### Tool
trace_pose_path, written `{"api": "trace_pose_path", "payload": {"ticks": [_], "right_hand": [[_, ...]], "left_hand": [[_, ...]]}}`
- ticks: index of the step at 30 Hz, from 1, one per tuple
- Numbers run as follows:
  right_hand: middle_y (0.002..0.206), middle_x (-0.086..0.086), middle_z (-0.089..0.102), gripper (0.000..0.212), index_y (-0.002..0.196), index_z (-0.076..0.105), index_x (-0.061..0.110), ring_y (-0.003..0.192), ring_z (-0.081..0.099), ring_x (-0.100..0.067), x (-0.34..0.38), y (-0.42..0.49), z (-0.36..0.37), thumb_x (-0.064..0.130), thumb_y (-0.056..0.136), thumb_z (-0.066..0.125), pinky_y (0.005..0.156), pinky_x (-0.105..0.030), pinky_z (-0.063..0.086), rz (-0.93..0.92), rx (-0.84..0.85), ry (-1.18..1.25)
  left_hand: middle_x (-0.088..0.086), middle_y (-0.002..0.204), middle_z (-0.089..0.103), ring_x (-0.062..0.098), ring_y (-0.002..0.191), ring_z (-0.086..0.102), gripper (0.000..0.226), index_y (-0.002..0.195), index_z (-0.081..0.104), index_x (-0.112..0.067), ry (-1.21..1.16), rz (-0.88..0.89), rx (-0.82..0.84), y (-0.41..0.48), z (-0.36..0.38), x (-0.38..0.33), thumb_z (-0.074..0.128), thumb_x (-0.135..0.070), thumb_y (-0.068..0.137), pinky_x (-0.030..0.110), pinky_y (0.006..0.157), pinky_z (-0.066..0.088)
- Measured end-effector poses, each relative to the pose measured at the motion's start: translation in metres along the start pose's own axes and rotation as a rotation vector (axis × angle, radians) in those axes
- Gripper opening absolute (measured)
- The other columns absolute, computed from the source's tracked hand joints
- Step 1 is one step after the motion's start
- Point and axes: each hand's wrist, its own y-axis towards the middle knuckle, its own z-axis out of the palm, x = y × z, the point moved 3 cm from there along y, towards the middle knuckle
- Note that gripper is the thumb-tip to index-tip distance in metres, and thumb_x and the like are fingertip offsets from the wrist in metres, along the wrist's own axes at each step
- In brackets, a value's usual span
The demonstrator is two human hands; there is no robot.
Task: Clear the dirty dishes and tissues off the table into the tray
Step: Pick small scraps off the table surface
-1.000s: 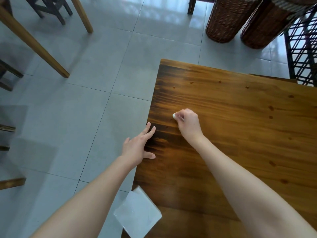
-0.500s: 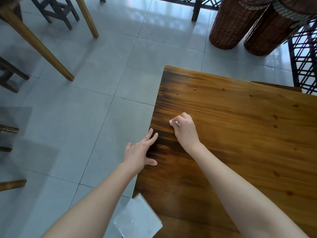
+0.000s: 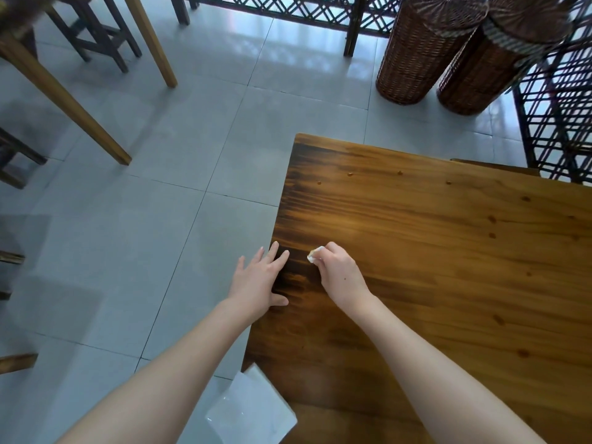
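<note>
Our bare left arm reaches forward from the lower left over the grey tiled floor (image 3: 128, 219). Our left hand (image 3: 261, 280) lies flat and wide at the left edge of the wooden surface (image 3: 448, 283), with the fingers straight and slightly spread. The thumb and the inner fingers lie over the wood, while the outer fingers hang past the edge above the floor.

Just right of its fingertips is a small crumpled tissue (image 3: 313, 254), held close to the wood and pinched at the tips of our right hand (image 3: 341, 277). That hand is curled with the knuckles up, and its forearm runs back toward the lower right across the wood.

Behind both hands, between our forearms, a white glossy sheet-like item (image 3: 253, 408) overlaps the surface's near left edge; we cannot tell what it is. Far ahead of the right hand, two wicker baskets (image 3: 419, 49) stand on the floor.
</note>
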Motion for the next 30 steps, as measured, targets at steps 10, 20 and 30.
{"api": "trace_pose_path", "payload": {"ticks": [10, 20, 30], "right_hand": [[0.089, 0.001, 0.059, 0.011, 0.097, 0.07, 0.008, 0.079, 0.055, -0.008, -0.021, 0.059, -0.01, 0.01, 0.091, 0.06, 0.072, -0.016, 0.047, 0.133, -0.082, 0.112], [0.092, -0.003, 0.061, 0.014, 0.098, 0.072, 0.006, 0.078, 0.052, -0.006, -0.032, 0.135, -0.009, 0.01, 0.092, 0.059, 0.068, -0.005, 0.036, 0.157, -0.203, 0.187], [0.096, -0.002, 0.062, 0.014, 0.099, 0.07, 0.006, 0.084, 0.057, -0.009, -0.04, 0.165, -0.021, 0.013, 0.093, 0.06, 0.072, -0.009, 0.041, 0.22, -0.252, 0.253]], "left_hand": [[-0.003, 0.162, -0.007, 0.02, 0.149, 0.002, 0.106, 0.154, -0.001, -0.025, -0.07, 0.023, -0.016, 0.037, -0.021, -0.008, 0.07, -0.048, 0.081, 0.045, 0.119, 0.007], [-0.005, 0.162, -0.005, 0.019, 0.149, 0.002, 0.111, 0.154, 0.0, -0.029, -0.087, -0.011, -0.005, 0.068, -0.032, -0.008, 0.077, -0.045, 0.076, 0.042, 0.119, 0.007], [-0.007, 0.162, -0.004, 0.018, 0.149, 0.003, 0.112, 0.154, 0.002, -0.03, -0.112, -0.044, 0.012, 0.064, -0.038, -0.01, 0.079, -0.045, 0.074, 0.044, 0.118, 0.01]]}}
